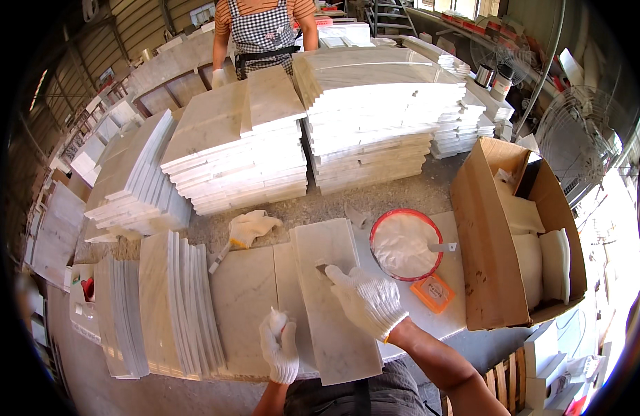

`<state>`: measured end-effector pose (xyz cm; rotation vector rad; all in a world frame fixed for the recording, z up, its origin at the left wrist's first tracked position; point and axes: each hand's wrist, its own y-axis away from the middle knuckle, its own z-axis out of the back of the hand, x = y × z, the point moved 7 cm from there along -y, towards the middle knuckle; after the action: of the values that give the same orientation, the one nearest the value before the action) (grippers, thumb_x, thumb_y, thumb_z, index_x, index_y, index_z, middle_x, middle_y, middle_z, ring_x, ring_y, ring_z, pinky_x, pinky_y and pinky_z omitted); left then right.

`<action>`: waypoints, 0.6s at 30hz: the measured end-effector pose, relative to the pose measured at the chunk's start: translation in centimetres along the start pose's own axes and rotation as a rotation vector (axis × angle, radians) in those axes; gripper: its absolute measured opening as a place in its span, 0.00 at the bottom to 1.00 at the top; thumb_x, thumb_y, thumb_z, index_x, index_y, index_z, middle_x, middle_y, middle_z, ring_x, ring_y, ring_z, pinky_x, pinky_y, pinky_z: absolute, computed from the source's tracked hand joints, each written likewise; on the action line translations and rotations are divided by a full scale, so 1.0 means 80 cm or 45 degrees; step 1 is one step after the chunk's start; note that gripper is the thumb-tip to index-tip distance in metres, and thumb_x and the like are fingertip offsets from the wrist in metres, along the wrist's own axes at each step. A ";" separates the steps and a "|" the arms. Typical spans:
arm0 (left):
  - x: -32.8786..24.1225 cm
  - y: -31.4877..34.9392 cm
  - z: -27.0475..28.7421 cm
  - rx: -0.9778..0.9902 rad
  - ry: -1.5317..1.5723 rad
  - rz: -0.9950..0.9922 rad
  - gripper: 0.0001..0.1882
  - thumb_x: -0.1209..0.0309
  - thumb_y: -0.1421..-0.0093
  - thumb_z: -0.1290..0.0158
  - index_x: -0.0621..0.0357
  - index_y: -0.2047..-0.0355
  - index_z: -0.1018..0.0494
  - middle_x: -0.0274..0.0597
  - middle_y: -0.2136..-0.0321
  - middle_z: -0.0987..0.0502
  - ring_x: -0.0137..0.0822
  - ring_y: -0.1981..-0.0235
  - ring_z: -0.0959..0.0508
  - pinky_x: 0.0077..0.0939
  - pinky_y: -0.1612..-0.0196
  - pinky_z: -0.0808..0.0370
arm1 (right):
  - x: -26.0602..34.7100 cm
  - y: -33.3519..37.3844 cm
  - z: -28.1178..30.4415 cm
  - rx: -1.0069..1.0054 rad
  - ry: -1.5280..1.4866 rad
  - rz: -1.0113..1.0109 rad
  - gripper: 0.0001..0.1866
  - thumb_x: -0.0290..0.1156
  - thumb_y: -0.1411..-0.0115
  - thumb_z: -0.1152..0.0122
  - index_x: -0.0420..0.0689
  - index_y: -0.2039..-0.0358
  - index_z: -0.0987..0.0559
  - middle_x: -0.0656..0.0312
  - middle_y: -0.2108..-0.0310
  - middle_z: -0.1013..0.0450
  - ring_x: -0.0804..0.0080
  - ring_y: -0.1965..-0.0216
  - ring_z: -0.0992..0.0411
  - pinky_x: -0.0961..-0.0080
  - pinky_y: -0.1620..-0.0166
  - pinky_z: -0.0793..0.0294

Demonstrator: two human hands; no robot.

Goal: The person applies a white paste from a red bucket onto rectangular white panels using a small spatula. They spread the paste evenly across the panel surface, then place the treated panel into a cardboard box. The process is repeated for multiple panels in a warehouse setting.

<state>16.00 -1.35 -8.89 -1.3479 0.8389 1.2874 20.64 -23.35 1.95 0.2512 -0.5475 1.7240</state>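
Observation:
A pale marble slab (342,333) lies lengthwise in front of me on other slabs. My right hand (367,298), in a white knit glove, is closed on a small scraper (321,268), whose blade is at the slab's surface. Left of that slab, my gloved left hand (281,350) is wrapped round a small white squeeze bottle (276,320), nozzle up. A red-rimmed tub (373,241) of white paste stands to the right, with a flat metal blade (443,247) sticking out over its rim. An orange box (432,292) sits beside the tub.
Upright slabs (171,305) stand at my left; tall slab stacks (237,159) line the far side. A loose glove (254,227) lies near a white-handled tool (219,258). An open cardboard box (490,243) stands right. A person (264,35) stands behind the stacks.

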 end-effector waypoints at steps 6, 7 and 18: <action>-0.003 0.000 -0.001 0.001 0.063 -0.058 0.18 0.83 0.36 0.47 0.68 0.46 0.32 0.45 0.56 0.23 0.30 0.60 0.22 0.25 0.52 0.25 | 0.002 0.027 0.009 0.055 -0.012 0.001 0.20 0.32 0.41 0.40 0.51 0.46 0.24 0.54 0.71 0.25 0.53 0.71 0.24 0.60 0.71 0.26; -0.004 0.000 -0.002 0.005 0.060 -0.066 0.18 0.83 0.36 0.48 0.68 0.46 0.32 0.45 0.56 0.23 0.30 0.60 0.22 0.25 0.52 0.25 | 0.002 0.025 0.012 0.047 -0.065 -0.007 0.20 0.32 0.41 0.41 0.51 0.47 0.24 0.55 0.72 0.25 0.53 0.71 0.24 0.60 0.71 0.26; -0.006 -0.002 0.001 0.038 0.053 -0.057 0.18 0.82 0.35 0.48 0.67 0.45 0.33 0.45 0.55 0.24 0.30 0.58 0.23 0.26 0.51 0.26 | 0.012 0.020 0.008 0.135 -0.017 0.023 0.19 0.32 0.38 0.44 0.50 0.46 0.26 0.51 0.70 0.25 0.52 0.71 0.24 0.58 0.71 0.26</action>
<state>16.00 -1.29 -8.34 -1.3669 0.8486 1.2115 18.79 -23.08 2.61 0.3341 -0.4705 1.7727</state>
